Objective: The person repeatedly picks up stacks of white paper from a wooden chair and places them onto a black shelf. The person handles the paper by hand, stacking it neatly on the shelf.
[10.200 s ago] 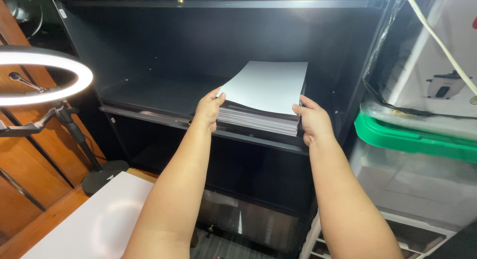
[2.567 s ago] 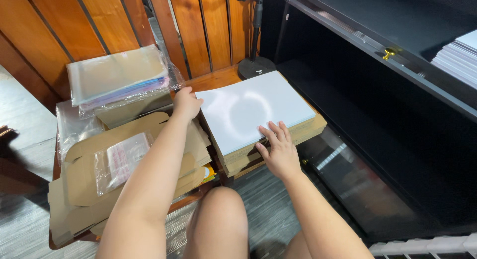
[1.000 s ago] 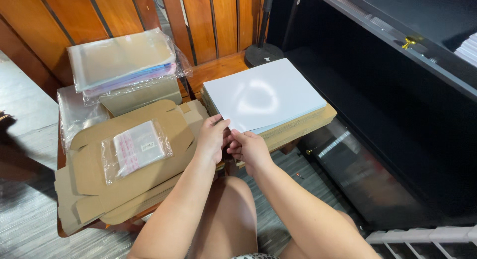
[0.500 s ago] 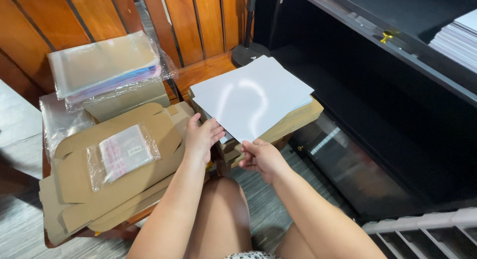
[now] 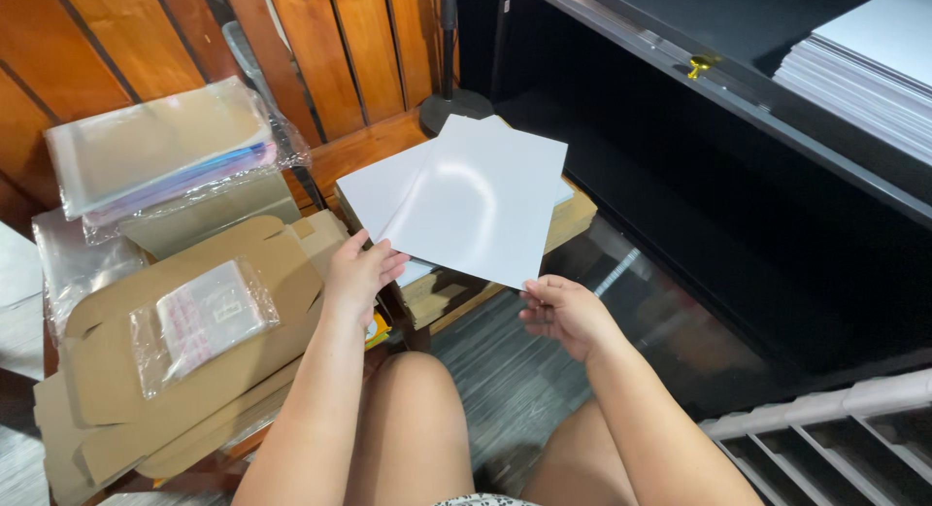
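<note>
A glossy white sheet [image 5: 476, 210] hangs tilted above the paper stack [image 5: 558, 215], its long axis running from the lower-right corner up toward the wooden wall. The right hand [image 5: 563, 315] fingers pinch that corner; the left hand [image 5: 357, 273] fingers grip the near-left edge. Held so lightly, it could sag, crease or slip.

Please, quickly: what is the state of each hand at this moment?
Left hand: fingers closed on the left edge of the white sheet.
Right hand: fingers pinching the same sheet's bottom corner.
</note>
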